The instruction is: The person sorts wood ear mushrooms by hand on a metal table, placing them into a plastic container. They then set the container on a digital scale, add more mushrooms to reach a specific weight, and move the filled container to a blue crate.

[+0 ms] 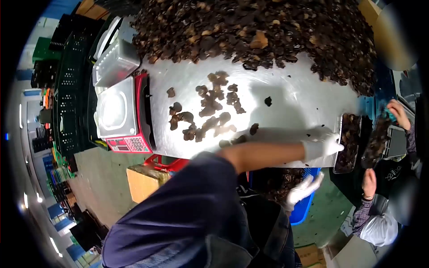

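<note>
My left hand (325,147), in a white glove, reaches across the metal table to its right end. Its fingers are at the near rim of a clear plastic tray (349,143) filled with dark wood ear mushrooms, gripping the edge. Part of the fingers is hidden. My right hand (304,192), also white-gloved, is held over a blue basket (305,211) with its fingers spread and nothing in them. Dark mushroom pieces lie inside that basket. Loose wood ear mushrooms (210,105) are scattered on the table in front of me.
A large mushroom heap (254,31) covers the table's far side. To the left stands a red scale (123,111), with stacked clear trays (116,62) beyond it. A co-worker's hands (369,183) hold another mushroom tray (376,140) at the right. Below the scale are a red stool (166,163) and a cardboard box (142,184).
</note>
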`<state>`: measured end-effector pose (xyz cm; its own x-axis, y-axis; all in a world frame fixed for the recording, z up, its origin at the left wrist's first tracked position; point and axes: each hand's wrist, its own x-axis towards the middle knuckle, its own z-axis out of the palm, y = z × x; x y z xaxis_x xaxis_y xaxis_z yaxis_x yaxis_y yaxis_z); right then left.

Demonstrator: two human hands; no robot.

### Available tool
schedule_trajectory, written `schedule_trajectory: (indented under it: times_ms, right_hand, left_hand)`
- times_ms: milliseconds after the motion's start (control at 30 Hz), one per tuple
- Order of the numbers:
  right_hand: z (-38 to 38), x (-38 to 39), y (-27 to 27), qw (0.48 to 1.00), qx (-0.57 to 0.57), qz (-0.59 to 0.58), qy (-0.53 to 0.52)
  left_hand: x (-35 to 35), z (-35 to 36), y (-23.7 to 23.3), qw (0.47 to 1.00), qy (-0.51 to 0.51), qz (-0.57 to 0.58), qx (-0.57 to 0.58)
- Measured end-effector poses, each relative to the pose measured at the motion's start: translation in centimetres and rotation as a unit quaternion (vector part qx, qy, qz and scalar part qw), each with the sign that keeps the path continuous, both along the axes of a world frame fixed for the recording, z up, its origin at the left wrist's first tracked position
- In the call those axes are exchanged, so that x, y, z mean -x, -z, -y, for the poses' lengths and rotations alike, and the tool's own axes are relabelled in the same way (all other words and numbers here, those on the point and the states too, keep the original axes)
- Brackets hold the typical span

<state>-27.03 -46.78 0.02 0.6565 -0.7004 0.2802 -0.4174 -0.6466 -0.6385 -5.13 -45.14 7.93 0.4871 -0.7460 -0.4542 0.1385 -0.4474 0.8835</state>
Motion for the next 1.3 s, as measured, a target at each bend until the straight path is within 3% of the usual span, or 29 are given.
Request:
schedule_trajectory:
  times_ms: [33,67,100,133,167,200,233,267,333,367,400,433,467,533,567,633,733,800,833,867,900,933,1000,1067,1133,1167,1200,1267,1300]
  right_hand:
    - [-3.0,-2.3,-1.8,0.997,-0.032,-0.021,-0.062]
    - [-4.4,-3.3,-0.8,0.981,-0.106,-0.042,-0.156]
    - [-6.0,-5.1,0.4,0.965,-0.16,-0.035,-0.204]
    - [-8.1,-8.2,-1.7,0.953,-0.151,-0.027,-0.26]
    - [-8.8,-10.0,-0.2,0.952,-0.053,-0.045,-0.298]
    - [-9.9,-12.6,-0.2,0.947,-0.051,-0.058,-0.311]
    - [-10.8,-15.1,0.3,0.943,-0.008,-0.081,-0.323]
    - [-11.6,-17.5,1.3,0.934,-0.011,-0.082,-0.349]
    - [-14.0,-22.3,1.9,0.916,-0.029,-0.063,-0.396]
    - [-15.4,-24.2,2.2,0.907,0.031,-0.033,-0.418]
    - [-16.6,-25.9,1.9,0.886,0.012,-0.007,-0.464]
    - [-18.1,-27.0,2.3,0.878,0.026,-0.013,-0.478]
    - [-19.7,-27.9,2.5,0.869,0.039,-0.017,-0.493]
    - [-22.2,-29.0,2.3,0.843,0.052,-0.016,-0.535]
    - [-22.9,-29.0,2.1,0.818,0.053,-0.029,-0.573]
    - [-23.6,-27.9,0.6,0.77,0.012,-0.03,-0.638]
    - [-24.2,-25.1,-2.3,0.743,0.137,-0.15,-0.638]
    - [-25.8,-25.2,-3.8,0.778,0.142,-0.106,-0.602]
    - [-27.3,-25.6,-4.7,0.789,0.124,-0.084,-0.596]
    - [-29.0,-26.2,-5.2,0.799,0.107,-0.062,-0.589]
    - [-30.7,-27.6,-4.9,0.769,0.017,-0.061,-0.636]
    - [-33.1,-28.1,-3.5,0.765,0.057,-0.005,-0.642]
    - [-37.4,-27.4,-1.1,0.769,-0.01,-0.055,-0.636]
    - [-40.1,-27.1,0.5,0.738,0.093,-0.088,-0.663]
    - [-40.6,-25.2,-0.1,0.733,0.166,-0.094,-0.653]
    - [-40.1,-24.5,-0.1,0.736,0.168,-0.098,-0.648]
    - [-39.4,-23.8,0.0,0.714,0.205,-0.174,-0.647]
    - [-37.4,-23.4,-0.8,0.682,0.24,-0.252,-0.643]
    - [-35.6,-23.8,-2.3,0.728,0.128,-0.185,-0.647]
  left_hand:
    - [0.1,-3.5,0.6,0.992,-0.048,0.042,0.108]
    - [-1.5,-8.8,-1.4,0.993,-0.019,0.098,0.067]
    - [-2.0,-12.9,-0.8,0.977,-0.079,0.156,0.124]
    - [-2.9,-17.5,0.8,0.827,-0.191,0.495,0.185]
    - [-5.4,-23.9,-3.2,0.948,-0.211,0.24,0.005]
    - [-7.7,-30.2,-3.1,0.823,-0.253,0.506,0.052]
    - [-9.5,-36.0,-4.4,0.684,-0.216,0.672,-0.184]
    - [-10.6,-42.6,-3.9,0.692,-0.387,0.584,-0.173]
    - [-11.3,-55.5,-4.9,0.564,-0.336,0.679,-0.33]
    - [-12.0,-62.2,-4.4,0.612,-0.4,0.577,-0.363]
    - [-11.3,-65.4,-5.7,0.576,-0.346,0.556,-0.489]
    - [-11.3,-70.9,-4.0,0.566,-0.33,0.595,-0.465]
    - [-11.2,-73.8,-3.8,0.59,-0.308,0.535,-0.52]
    - [-11.3,-76.7,-4.1,0.768,-0.259,0.48,-0.337]
    - [-10.9,-78.0,-3.9,0.731,-0.244,0.505,-0.389]
    - [-11.8,-78.3,-5.2,0.736,-0.237,0.49,-0.402]
    - [-12.9,-79.8,-5.4,0.74,-0.251,0.477,-0.402]
    - [-14.4,-80.1,-5.6,0.754,-0.195,0.463,-0.424]
    - [-15.0,-79.9,-5.4,0.79,-0.294,0.383,-0.378]
    - [-15.0,-80.1,-5.5,0.76,-0.202,0.435,-0.438]
    - [-15.5,-81.1,-4.6,0.816,-0.292,0.345,-0.36]
    - [-16.1,-82.4,-3.7,0.853,-0.372,0.244,-0.274]
    - [-15.9,-82.9,-3.3,0.824,-0.255,0.379,-0.335]
    - [-15.6,-82.0,-3.4,0.759,-0.172,0.46,-0.428]
    - [-15.7,-81.2,-5.2,0.837,-0.236,0.332,-0.364]
    - [-16.9,-82.9,-3.3,0.878,-0.416,0.15,-0.183]
    - [-17.2,-83.7,-2.9,0.88,-0.414,0.147,-0.18]
    - [-17.1,-84.7,-2.5,0.859,-0.366,0.277,-0.228]
    - [-15.2,-81.8,-4.5,0.802,-0.232,0.448,-0.321]
